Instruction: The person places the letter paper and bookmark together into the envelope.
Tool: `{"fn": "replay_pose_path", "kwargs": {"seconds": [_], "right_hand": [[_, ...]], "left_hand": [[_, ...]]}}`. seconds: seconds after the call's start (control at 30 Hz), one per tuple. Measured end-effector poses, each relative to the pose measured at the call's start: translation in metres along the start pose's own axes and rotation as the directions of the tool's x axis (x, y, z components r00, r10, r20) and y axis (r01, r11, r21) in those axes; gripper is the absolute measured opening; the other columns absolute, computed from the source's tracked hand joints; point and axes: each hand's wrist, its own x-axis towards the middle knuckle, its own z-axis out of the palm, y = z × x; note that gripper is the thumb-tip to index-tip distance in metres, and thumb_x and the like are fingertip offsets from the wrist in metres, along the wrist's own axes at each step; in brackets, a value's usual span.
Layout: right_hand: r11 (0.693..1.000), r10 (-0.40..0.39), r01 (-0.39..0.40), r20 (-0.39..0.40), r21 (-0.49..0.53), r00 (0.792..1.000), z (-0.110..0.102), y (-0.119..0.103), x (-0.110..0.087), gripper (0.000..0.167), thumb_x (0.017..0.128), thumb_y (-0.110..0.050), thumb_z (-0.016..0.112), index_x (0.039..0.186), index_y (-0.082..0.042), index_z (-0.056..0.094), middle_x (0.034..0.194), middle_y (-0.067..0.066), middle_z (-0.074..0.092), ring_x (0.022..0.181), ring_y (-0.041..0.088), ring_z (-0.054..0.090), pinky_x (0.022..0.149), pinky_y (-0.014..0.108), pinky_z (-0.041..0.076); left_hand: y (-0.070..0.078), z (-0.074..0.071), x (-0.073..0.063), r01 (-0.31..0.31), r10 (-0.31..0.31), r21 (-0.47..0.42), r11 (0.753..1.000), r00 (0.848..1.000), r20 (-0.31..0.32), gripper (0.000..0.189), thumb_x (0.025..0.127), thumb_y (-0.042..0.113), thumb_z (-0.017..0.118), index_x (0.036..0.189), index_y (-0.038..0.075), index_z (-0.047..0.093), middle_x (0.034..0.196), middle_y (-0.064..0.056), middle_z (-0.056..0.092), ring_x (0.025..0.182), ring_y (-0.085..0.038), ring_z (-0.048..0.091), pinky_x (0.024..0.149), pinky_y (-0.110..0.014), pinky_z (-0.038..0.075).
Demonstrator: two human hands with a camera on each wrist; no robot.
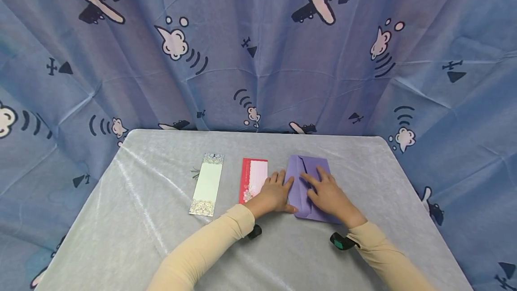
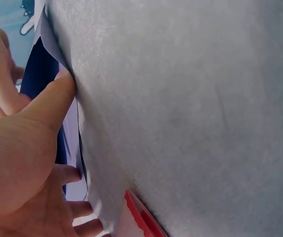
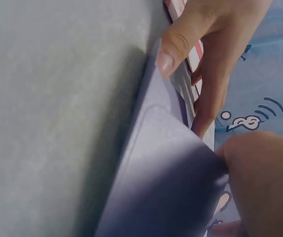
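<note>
A purple envelope (image 1: 298,188) lies on the table with its flap partly raised, and its dark inner side shows in the left wrist view. My left hand (image 1: 274,194) rests along its left edge, fingers straight and spread, with the thumb at the near left corner. Over the right part of the envelope is my right hand (image 1: 329,196); its index finger reaches left across the opening, and its fingers touch the flap. In the right wrist view the purple paper (image 3: 151,168) slants up to that hand, whose fingertips are largely hidden.
A red and pink card (image 1: 257,174) lies just left of my left hand, partly covered by it. Further left is a pale bookmark (image 1: 208,185) with patterned ends and a dark tassel. A grey cloth covers the table (image 1: 133,219); a blue printed curtain (image 1: 226,57) hangs behind.
</note>
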Motion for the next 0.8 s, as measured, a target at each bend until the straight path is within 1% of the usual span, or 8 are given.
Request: {"fn": "replay_pose_path", "kwargs": {"seconds": [0.1, 0.17, 0.37, 0.47, 0.6, 0.7, 0.8], "right_hand": [[1.0, 0.002, -0.002, 0.009, -0.007, 1.0, 0.0004, -0.0012, -0.0005, 0.047, 0.096, -0.017, 0.051, 0.143, -0.016, 0.054, 0.152, 0.04, 0.028, 0.133, 0.065, 0.035, 0.093, 0.076, 0.041], [1.0, 0.005, -0.005, 0.006, -0.014, 1.0, 0.0012, -0.0011, -0.0005, 0.046, 0.096, -0.018, 0.051, 0.141, -0.015, 0.055, 0.152, 0.04, 0.028, 0.132, 0.065, 0.036, 0.091, 0.075, 0.042], [1.0, -0.002, 0.002, -0.008, -0.031, 1.0, 0.0023, 0.0019, 0.0015, 0.047, 0.092, -0.022, 0.06, 0.138, -0.012, 0.058, 0.152, 0.04, 0.029, 0.129, 0.066, 0.038, 0.09, 0.074, 0.044], [1.0, -0.01, 0.01, -0.012, -0.029, 1.0, 0.0021, 0.0029, 0.0026, 0.048, 0.09, -0.028, 0.066, 0.135, -0.013, 0.06, 0.152, 0.039, 0.03, 0.128, 0.067, 0.039, 0.09, 0.074, 0.044], [1.0, -0.011, 0.011, -0.008, -0.024, 1.0, 0.0019, 0.004, 0.0025, 0.058, 0.084, -0.038, 0.075, 0.134, -0.014, 0.061, 0.153, 0.038, 0.029, 0.129, 0.066, 0.038, 0.091, 0.073, 0.045], [1.0, -0.015, 0.015, -0.006, -0.015, 1.0, 0.0013, 0.0051, 0.0016, 0.061, 0.081, -0.04, 0.077, 0.135, -0.015, 0.06, 0.154, 0.037, 0.028, 0.129, 0.065, 0.04, 0.089, 0.072, 0.046], [1.0, -0.024, 0.024, -0.009, -0.008, 1.0, 0.0005, 0.0061, 0.0007, 0.062, 0.081, -0.039, 0.078, 0.135, -0.015, 0.06, 0.153, 0.037, 0.029, 0.127, 0.064, 0.042, 0.087, 0.071, 0.047]], "left_hand": [[-0.0002, 0.0011, 0.0014, 0.003, -0.003, 0.003, 1.0, 1.0, 0.001, 0.101, 0.08, 0.076, 0.06, 0.158, 0.022, 0.025, 0.166, -0.011, 0.02, 0.151, -0.028, 0.025, 0.119, -0.041, 0.032], [-0.0003, 0.0016, 0.0021, 0.003, -0.003, 0.006, 1.0, 1.0, 0.0, 0.101, 0.079, 0.076, 0.06, 0.158, 0.023, 0.025, 0.165, -0.01, 0.021, 0.151, -0.028, 0.026, 0.119, -0.04, 0.032], [-0.0006, 0.0005, 0.0011, 0.005, -0.005, -0.006, 1.0, 1.0, 0.002, 0.102, 0.079, 0.076, 0.061, 0.158, 0.023, 0.025, 0.166, -0.011, 0.02, 0.151, -0.028, 0.025, 0.119, -0.041, 0.032], [-0.0006, -0.0005, -0.0001, 0.003, -0.003, -0.004, 1.0, 1.0, 0.001, 0.102, 0.079, 0.076, 0.06, 0.158, 0.023, 0.024, 0.166, -0.011, 0.02, 0.151, -0.029, 0.025, 0.119, -0.042, 0.032], [-0.0005, -0.0002, 0.0001, 0.003, -0.003, 0.006, 1.0, 1.0, -0.002, 0.102, 0.079, 0.076, 0.06, 0.158, 0.023, 0.024, 0.165, -0.011, 0.021, 0.151, -0.028, 0.026, 0.119, -0.041, 0.032], [-0.0006, 0.0003, 0.0005, 0.003, -0.003, 0.009, 1.0, 1.0, -0.006, 0.102, 0.079, 0.077, 0.06, 0.158, 0.023, 0.025, 0.165, -0.01, 0.022, 0.151, -0.028, 0.027, 0.119, -0.041, 0.033], [-0.0005, 0.0006, 0.0006, 0.0, 0.0, 0.009, 1.0, 1.0, -0.01, 0.102, 0.079, 0.077, 0.06, 0.158, 0.023, 0.025, 0.165, -0.011, 0.023, 0.15, -0.029, 0.027, 0.118, -0.041, 0.033]]}}
